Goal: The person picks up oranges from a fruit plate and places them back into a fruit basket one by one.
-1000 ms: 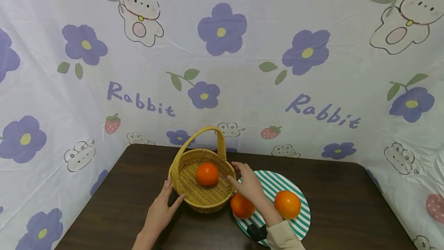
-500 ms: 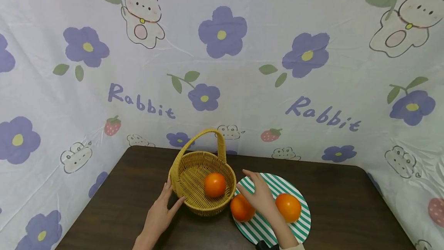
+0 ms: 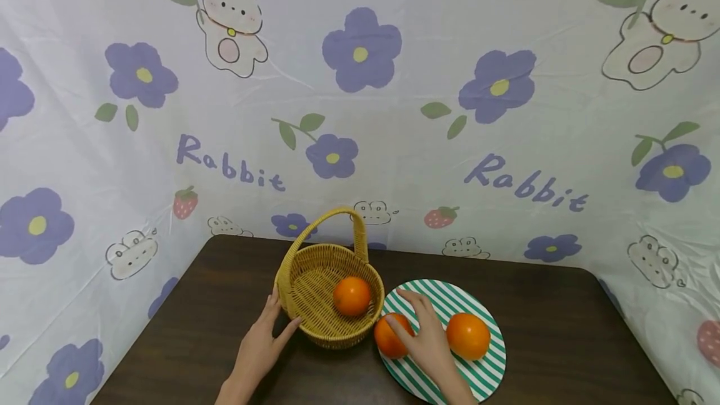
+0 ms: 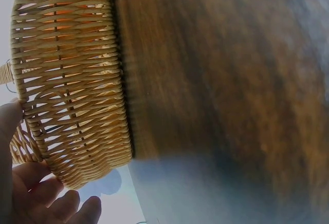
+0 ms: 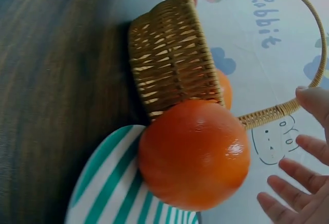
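Observation:
A yellow wicker basket (image 3: 315, 324) with a tall handle stands upright at the table's middle, one orange (image 3: 352, 296) inside near its right wall. My left hand (image 3: 259, 339) holds the basket's left side, thumb at the front of the rim and fingers farther back; the left wrist view shows the fingertips (image 4: 38, 175) against the weave. My right hand (image 3: 430, 339) is spread above a plate with green and white stripes (image 3: 444, 295), holding nothing. Just left of its thumb sits a second orange (image 3: 388, 337) on the plate, partly covered. A third orange (image 3: 468, 336) lies to its right.
The dark wooden table (image 3: 551, 330) extends on both sides of the basket and plate. Behind it hangs a white cloth (image 3: 405, 142) printed with flowers and rabbits. The basket handle (image 3: 323, 214) arches high, and the plate lies close to the basket's right side.
My right hand has drawn back from the basket's right rim to over the plate. The orange in the basket has shifted right and toward me. My left hand has stayed at the basket.

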A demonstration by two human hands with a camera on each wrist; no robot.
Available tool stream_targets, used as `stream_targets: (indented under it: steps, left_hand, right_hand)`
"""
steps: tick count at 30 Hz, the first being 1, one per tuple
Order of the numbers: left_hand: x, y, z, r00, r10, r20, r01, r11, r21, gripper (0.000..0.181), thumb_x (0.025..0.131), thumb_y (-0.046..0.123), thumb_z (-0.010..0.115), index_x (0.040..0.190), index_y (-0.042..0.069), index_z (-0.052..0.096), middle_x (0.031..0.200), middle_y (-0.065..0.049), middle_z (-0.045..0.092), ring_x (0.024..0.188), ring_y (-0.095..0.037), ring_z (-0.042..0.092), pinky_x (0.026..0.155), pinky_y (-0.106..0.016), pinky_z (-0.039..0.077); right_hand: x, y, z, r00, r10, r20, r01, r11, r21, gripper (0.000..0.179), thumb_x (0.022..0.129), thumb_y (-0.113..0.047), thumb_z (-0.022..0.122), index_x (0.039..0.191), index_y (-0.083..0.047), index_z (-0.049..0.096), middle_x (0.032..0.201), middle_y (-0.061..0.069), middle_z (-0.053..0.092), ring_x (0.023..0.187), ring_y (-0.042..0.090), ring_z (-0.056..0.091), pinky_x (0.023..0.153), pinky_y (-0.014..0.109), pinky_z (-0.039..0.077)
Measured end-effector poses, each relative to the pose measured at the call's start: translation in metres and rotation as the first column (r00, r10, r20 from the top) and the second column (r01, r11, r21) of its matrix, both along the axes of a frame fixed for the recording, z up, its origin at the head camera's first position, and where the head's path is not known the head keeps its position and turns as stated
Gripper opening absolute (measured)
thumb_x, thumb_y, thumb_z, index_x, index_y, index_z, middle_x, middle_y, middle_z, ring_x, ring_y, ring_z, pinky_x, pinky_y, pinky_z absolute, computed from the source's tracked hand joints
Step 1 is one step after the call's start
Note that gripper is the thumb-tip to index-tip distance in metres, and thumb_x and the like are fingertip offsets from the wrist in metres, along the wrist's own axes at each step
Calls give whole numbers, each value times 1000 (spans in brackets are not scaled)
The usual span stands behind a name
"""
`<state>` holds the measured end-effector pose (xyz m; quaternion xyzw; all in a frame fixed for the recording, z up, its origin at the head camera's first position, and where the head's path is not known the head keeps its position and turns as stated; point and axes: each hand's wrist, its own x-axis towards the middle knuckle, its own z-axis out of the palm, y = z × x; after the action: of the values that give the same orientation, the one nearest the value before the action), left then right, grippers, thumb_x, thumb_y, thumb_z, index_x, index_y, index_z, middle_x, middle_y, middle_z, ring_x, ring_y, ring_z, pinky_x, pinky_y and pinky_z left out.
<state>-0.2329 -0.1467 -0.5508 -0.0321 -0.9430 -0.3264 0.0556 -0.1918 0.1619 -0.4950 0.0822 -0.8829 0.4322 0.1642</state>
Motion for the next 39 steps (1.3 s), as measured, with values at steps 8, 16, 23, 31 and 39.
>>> stream_targets:
  steps: [8,16,23,31,39]
  left_hand:
    - [-3,0,3,1000,-5,-19,6,1000,7,83,86,63,49,150,21,16,154,-5,19,129,-34,40,93,-59,39]
    - [-3,0,5,1000,-7,-18,7,1000,26,82,86,61,50,150,25,14,154,-2,18,135,-30,33,96,-59,37]
    - [-3,0,4,1000,-7,-21,7,1000,15,82,86,62,50,150,23,15,154,-4,20,134,-30,34,95,-58,38]
    - [0,0,2,1000,-2,-12,2,1000,19,81,86,63,49,149,24,18,154,-3,19,136,-28,31,96,-59,36]
    - [1,-1,1,1000,-7,4,7,999,36,80,86,62,49,149,25,17,154,-3,17,137,-28,28,97,-60,35]
  right_hand:
    - [5,1,-7,1000,2,-21,-2,999,-36,49,83,-29,71,129,-28,53,130,2,50,118,26,51,92,51,45]
    - [6,8,-20,999,30,-30,-32,998,-61,56,81,-29,72,133,-27,50,135,7,46,122,31,47,93,57,42]
    - [9,13,-28,999,52,8,-51,996,-72,67,77,-34,75,136,-26,46,139,10,44,126,32,43,95,59,39]
    - [10,17,-44,993,38,116,-30,997,-68,73,73,-41,76,138,-25,45,140,8,43,128,33,40,97,60,36]
    - [9,16,-55,991,32,131,-24,998,-62,78,70,-42,78,138,-27,43,139,7,43,124,32,45,94,55,42]
